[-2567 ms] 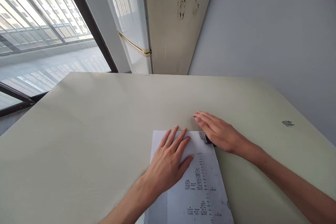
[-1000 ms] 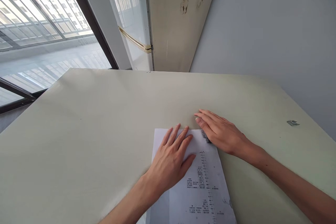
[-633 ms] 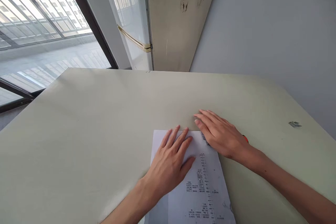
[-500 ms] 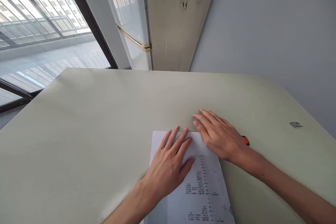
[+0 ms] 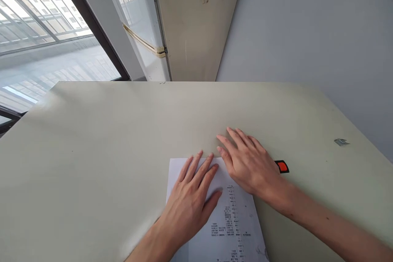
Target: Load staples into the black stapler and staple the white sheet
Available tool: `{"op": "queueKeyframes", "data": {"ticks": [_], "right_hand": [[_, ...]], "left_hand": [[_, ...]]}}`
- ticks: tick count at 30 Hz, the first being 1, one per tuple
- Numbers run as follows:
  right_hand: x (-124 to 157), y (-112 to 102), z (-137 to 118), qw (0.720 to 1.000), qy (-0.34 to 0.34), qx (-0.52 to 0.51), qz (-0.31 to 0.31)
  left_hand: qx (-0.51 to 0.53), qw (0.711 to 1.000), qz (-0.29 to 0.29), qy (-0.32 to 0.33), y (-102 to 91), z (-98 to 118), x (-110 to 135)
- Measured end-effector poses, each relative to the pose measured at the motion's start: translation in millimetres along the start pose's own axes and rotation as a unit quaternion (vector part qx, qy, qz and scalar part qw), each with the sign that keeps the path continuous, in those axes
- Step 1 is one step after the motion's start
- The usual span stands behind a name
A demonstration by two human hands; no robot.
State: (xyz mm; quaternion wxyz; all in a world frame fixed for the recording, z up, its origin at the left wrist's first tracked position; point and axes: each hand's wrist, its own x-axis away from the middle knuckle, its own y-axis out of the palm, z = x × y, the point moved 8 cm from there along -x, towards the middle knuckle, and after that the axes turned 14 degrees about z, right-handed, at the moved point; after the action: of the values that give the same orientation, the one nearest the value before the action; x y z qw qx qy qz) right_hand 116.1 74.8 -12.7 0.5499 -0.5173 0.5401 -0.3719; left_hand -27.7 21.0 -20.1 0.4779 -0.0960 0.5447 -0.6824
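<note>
A white printed sheet of paper (image 5: 230, 221) lies on the pale table (image 5: 107, 151) near its front edge. My left hand (image 5: 192, 196) rests flat on the sheet's upper left part, fingers stretched out. My right hand (image 5: 245, 161) lies flat across the sheet's top right corner, fingers spread and reaching past the top edge onto the table. A small black object with an orange-red face (image 5: 281, 166) lies on the table just right of my right hand, partly hidden by it.
A small grey metal scrap (image 5: 341, 142) lies near the table's right edge. Behind the table stands an old cream fridge (image 5: 172, 24), with a grey wall (image 5: 307, 28) to the right and a large window (image 5: 39, 37) to the left.
My right hand has slid left along the sheet's top edge, uncovering the black and orange object on its right. The left hand has stayed flat on the paper.
</note>
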Motion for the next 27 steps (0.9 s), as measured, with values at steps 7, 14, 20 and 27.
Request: {"op": "queueKeyframes", "data": {"ticks": [7, 14, 20, 27], "right_hand": [[-0.5, 1.5, 1.4, 1.000, 0.002, 0.002, 0.013], [-1.4, 3.5, -5.4, 0.999, -0.007, 0.032, 0.007], [-1.5, 3.8, -5.9, 0.999, -0.011, 0.043, 0.013], [-1.7, 4.2, -5.1, 0.999, -0.013, 0.029, 0.017]], "left_hand": [[-0.003, 1.000, -0.009, -0.003, 1.8, -0.8, -0.8], [-0.017, 1.000, -0.015, 0.006, 2.8, -0.1, -1.2], [-0.004, 1.000, -0.012, 0.001, 2.3, -0.4, -1.1], [0.000, 1.000, 0.007, 0.006, 0.3, 0.4, -0.1]]}}
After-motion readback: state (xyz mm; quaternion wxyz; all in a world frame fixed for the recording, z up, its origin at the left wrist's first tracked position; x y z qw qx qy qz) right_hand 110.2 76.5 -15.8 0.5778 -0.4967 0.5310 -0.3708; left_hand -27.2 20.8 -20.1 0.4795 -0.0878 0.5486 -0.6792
